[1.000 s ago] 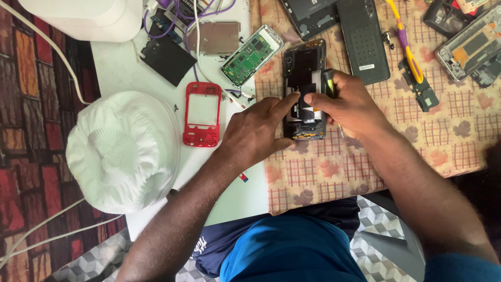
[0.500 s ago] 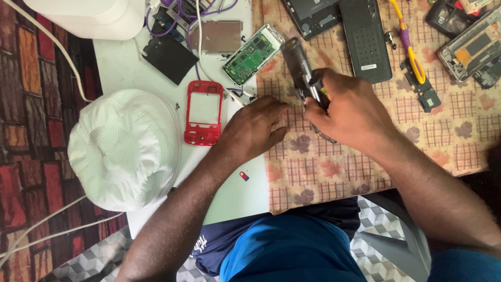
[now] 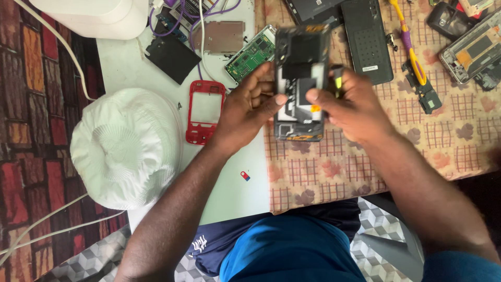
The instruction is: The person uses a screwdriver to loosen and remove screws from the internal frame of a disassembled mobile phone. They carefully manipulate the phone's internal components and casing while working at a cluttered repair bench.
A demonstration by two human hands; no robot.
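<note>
The left hand (image 3: 245,107) is gripping the left edge of an opened phone (image 3: 300,83), with its fingers (image 3: 263,78) curled around the side and the thumb pressing on the inside parts. The right hand (image 3: 352,104) is gripping the right edge of the same phone, its thumb lying on the middle of it. This hand is also pinching a small tool with a yellow-green tip (image 3: 337,78) against the phone's side. The phone is standing up off the worktop, back cover off, showing dark parts and a bit of orange at the bottom. It looks a little blurry.

The phone is hanging over a brown checked cloth with leaf shapes (image 3: 417,141) that is covering the right part of the worktop. Just left of the left hand, a red phone frame (image 3: 204,112) is lying on the white worktop (image 3: 229,183). Above it a green circuit board (image 3: 250,55) and a grey metal plate (image 3: 223,37) are lying near purple wires (image 3: 195,21). A black square piece (image 3: 172,57) is sitting beside them.

Behind the phone a black phone back (image 3: 368,39) is lying on the cloth. To its right, a yellow-handled tool (image 3: 409,47) is resting, and another opened phone (image 3: 475,52) is near the corner. A white hat (image 3: 128,149) is sitting on the left edge of the worktop.
</note>
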